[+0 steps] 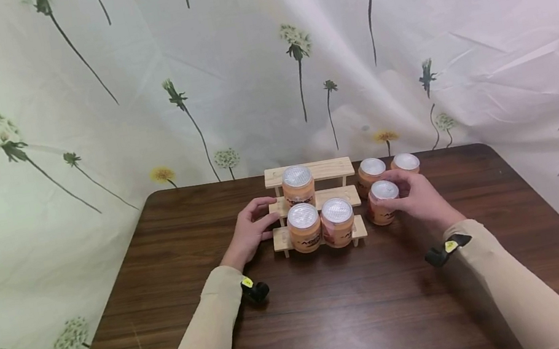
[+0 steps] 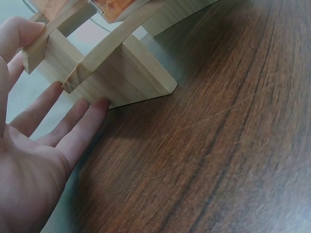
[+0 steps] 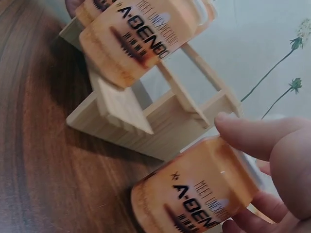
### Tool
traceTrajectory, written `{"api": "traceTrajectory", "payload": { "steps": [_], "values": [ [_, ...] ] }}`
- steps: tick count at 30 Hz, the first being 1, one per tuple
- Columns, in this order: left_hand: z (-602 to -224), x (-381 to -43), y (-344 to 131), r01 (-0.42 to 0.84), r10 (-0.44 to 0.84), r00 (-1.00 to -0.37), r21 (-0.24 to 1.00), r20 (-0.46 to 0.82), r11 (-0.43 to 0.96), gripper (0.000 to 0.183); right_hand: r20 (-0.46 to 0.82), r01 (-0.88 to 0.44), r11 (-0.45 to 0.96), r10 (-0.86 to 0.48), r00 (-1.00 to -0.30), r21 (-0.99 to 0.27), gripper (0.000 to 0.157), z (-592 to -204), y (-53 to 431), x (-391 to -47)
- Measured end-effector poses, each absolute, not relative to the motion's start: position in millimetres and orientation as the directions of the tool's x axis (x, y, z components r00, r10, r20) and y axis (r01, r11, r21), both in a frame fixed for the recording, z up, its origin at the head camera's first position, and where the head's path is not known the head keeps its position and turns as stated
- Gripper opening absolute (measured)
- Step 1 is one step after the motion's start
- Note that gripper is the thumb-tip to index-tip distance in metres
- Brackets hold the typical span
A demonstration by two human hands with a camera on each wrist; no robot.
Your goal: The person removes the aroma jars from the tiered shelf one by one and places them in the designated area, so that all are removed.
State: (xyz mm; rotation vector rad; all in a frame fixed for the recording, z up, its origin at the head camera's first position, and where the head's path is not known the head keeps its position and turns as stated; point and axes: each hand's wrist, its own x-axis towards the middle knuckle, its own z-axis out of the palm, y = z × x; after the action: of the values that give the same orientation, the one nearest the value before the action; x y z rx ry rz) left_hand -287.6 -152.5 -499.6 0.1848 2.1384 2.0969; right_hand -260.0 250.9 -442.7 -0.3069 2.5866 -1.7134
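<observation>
A small three-tier wooden rack point(image 1: 336, 197) stands toward the back of the table. An orange jar point(image 1: 299, 188) with a silvery lid sits on its middle tier; two matching jars point(image 1: 305, 232) stand side by side on the lowest. My left hand point(image 1: 250, 229) touches the rack's left end, its fairly straight fingers against the side panel point(image 2: 121, 73). Right of the rack, my right hand point(image 1: 418, 197) holds another orange jar point(image 3: 189, 189) between thumb and fingers near its lid. Whether that jar's base touches the table is hard to tell.
Behind the right hand, two more orange jars point(image 1: 371, 172) stand on the table, the far-right jar point(image 1: 405, 162) partly hidden by that hand. A brown wood-grain table point(image 1: 338, 314) spreads below. A white cloth point(image 1: 241, 81) with dandelion prints hangs behind it.
</observation>
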Motion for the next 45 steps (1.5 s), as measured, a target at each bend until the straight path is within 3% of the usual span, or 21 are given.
{"api": "traceTrajectory", "payload": {
  "steps": [11,16,30,40,45],
  "values": [
    [-499.5,-289.7,-153.1,-0.026,0.180,-0.983,0.999,-0.031,0.031,0.036,0.289,-0.313,0.409,-0.121,-0.950,-0.857,0.057,-414.6,239.6,-258.1],
    [-500.6,-290.8,-153.4,-0.028,0.180,-0.983,0.999,-0.033,0.027,0.037,0.363,-0.398,0.424,-0.165,-0.917,-0.813,0.052,-400.4,220.8,-258.3],
    [-496.9,-286.7,-152.1,-0.026,0.171,-0.985,0.999,-0.031,0.035,0.037,0.207,-0.399,0.422,-0.431,-0.878,-0.814,0.068,-373.2,150.4,-272.8],
    [-499.8,-287.9,-152.7,-0.026,0.174,-0.984,0.999,-0.030,0.021,0.036,0.113,-0.361,0.425,-0.505,-0.856,-0.830,0.079,-367.0,119.8,-284.4],
    [-498.1,-286.6,-152.3,-0.025,0.177,-0.984,1.000,-0.027,0.015,0.038,0.114,-0.391,0.446,-0.531,-0.840,-0.805,0.075,-364.7,108.7,-286.5]
  ]
}}
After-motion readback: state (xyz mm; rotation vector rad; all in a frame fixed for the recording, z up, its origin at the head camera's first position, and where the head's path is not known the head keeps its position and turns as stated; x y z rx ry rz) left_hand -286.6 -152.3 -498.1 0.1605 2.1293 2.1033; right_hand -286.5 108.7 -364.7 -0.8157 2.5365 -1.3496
